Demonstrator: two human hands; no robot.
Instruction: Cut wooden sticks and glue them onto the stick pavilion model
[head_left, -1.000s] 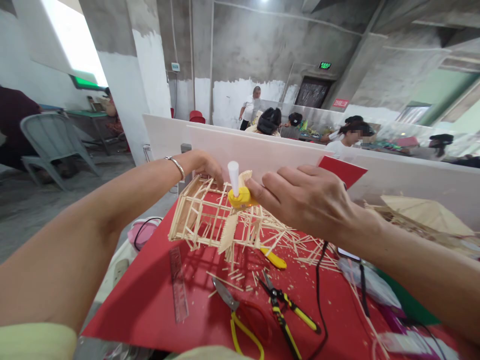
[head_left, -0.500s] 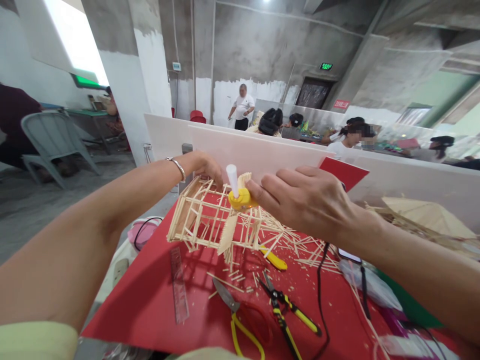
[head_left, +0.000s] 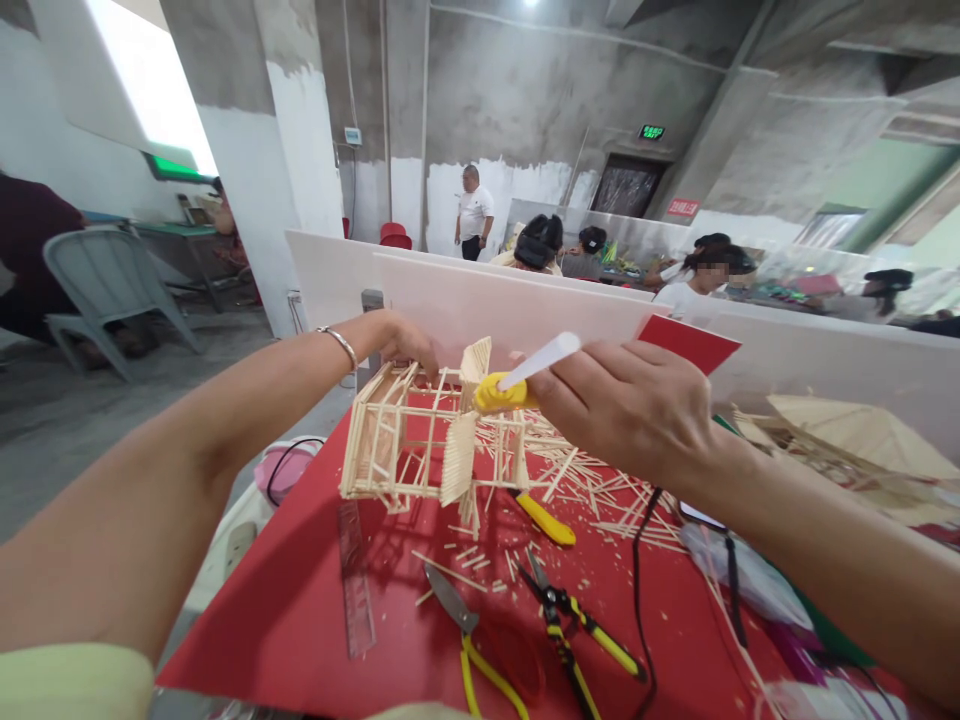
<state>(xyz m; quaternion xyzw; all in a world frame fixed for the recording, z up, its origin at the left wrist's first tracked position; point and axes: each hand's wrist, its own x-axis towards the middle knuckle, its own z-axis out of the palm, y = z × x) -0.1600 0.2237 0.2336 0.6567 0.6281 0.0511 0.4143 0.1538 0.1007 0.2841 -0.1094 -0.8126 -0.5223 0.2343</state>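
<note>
A model house frame of thin wooden sticks (head_left: 405, 440) stands lifted over the red sheet (head_left: 300, 610). My left hand (head_left: 405, 342) grips the frame's far top edge, a bracelet on the wrist. My right hand (head_left: 630, 405) is closed on a yellow glue gun (head_left: 504, 392) with a white glue stick (head_left: 540, 360) jutting from its back. The gun's nozzle end meets the frame's upper right part beside a small slatted panel (head_left: 475, 358).
Yellow-handled snips (head_left: 472, 640), pliers (head_left: 570, 625), a clear ruler (head_left: 356, 575), a yellow-handled tool (head_left: 544, 515) and loose sticks (head_left: 600, 490) lie on the red sheet. A black cord (head_left: 637, 590) runs down it. White partition boards (head_left: 510, 300) stand behind. People sit beyond.
My right hand has tipped the glue gun so the white stick now points right rather than up. The stick frame has turned a little and risen. A standing person far back has walked left.
</note>
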